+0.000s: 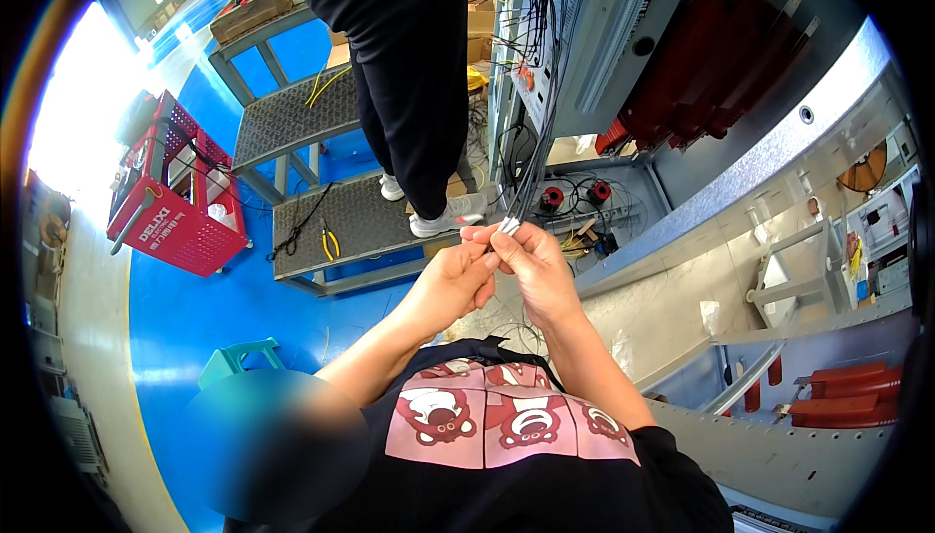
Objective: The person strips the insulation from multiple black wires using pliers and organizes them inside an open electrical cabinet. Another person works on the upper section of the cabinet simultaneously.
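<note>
- At the grey cabinet (670, 22), the right hand (542, 275) pinches dark wires (529, 183) near their white ends (509, 226).
- Beside it, the left hand (458, 280) curls closed, hold unclear.

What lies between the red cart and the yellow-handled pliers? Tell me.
The head view shows blue floor, then a black cable on the step, between cart and pliers.

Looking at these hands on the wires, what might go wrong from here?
The right hand grips a bundle of wires beside the left hand; with many strands so close, some could get mixed up or slip.
A co-worker's shoe is on the lower step where pliers lie loose, so they might be kicked off or stepped on.
The black cable on that step could also trip someone.
</note>
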A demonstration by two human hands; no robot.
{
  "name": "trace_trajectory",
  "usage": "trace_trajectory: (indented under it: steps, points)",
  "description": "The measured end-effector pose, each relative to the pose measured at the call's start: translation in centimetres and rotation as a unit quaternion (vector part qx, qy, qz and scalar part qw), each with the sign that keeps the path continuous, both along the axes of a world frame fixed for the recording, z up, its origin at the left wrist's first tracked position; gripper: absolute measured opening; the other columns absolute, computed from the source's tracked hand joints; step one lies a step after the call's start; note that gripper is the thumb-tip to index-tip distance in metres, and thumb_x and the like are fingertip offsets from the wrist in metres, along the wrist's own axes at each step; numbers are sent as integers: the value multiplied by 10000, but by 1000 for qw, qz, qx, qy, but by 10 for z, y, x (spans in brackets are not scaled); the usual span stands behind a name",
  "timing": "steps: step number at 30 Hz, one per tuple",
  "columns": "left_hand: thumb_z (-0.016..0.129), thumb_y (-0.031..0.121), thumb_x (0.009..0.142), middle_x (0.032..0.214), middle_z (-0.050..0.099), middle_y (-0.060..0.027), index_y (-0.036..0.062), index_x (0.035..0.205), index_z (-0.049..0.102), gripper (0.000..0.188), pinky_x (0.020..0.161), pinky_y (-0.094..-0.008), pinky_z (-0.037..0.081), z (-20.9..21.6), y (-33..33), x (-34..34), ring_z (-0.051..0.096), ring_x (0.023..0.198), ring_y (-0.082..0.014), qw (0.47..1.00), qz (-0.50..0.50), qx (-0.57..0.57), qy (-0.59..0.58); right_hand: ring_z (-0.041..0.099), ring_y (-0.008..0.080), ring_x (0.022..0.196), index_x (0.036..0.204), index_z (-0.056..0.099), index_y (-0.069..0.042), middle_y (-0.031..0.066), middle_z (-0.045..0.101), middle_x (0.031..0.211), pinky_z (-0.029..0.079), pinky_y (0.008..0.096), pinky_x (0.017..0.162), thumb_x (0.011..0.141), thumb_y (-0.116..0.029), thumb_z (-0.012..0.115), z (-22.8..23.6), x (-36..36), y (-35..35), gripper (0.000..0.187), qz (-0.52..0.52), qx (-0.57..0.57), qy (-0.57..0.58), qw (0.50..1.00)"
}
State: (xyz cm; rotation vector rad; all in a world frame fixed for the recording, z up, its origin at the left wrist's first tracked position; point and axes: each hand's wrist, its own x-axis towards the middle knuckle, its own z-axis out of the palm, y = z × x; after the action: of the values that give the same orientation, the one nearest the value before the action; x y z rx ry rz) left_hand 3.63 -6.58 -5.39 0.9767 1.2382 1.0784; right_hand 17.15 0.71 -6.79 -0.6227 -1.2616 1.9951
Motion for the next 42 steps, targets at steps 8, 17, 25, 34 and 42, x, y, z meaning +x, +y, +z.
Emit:
trace_trajectory:
  steps: [8,17,25,34,42]
  points:
    - [437,239,1047,611,513,9,27,951,587,277,447,-194,293,8,-7,1,394,478,-39,1000,-7,11,20,593,60,787,1037,694,-16,59,719,991,448,225,722,944,-160,628,10,6,-2,184,-26,27,-43,998]
    - [460,232,1046,736,520,69,51,1179,607,269,512,-172,281,-5,-12,9,375,585,-13,995,90,40,-33,646,100,875,1069,667,19,59,704,930,516,261,835,946,-131,633,-5,4,-2,198,-44,50,-16,998]
    - [516,169,1010,671,524,-17,8,1021,601,183,548,-264,391,-5,-17,14,428,588,-89,978,153,111,93,643,116,890,1075,672,11,55,696,960,522,291,826,975,-161,588,1,1,-9,216,-40,-29,20,999]
    - [518,180,1011,692,475,-4,-12,1007,591,205,588,-242,360,14,-22,19,385,655,-73,969,121,131,172,683,192,924,973,657,-4,150,702,1023,557,321,824,975,-148,575,23,4,3,166,-70,-55,112,990]
    - [499,257,1036,856,574,67,32,1084,639,269,668,-164,355,8,-16,22,396,730,0,989,124,70,-41,584,272,1205,1245,559,17,197,595,1289,476,387,1007,979,-224,579,38,13,13,360,2,-22,163,986]
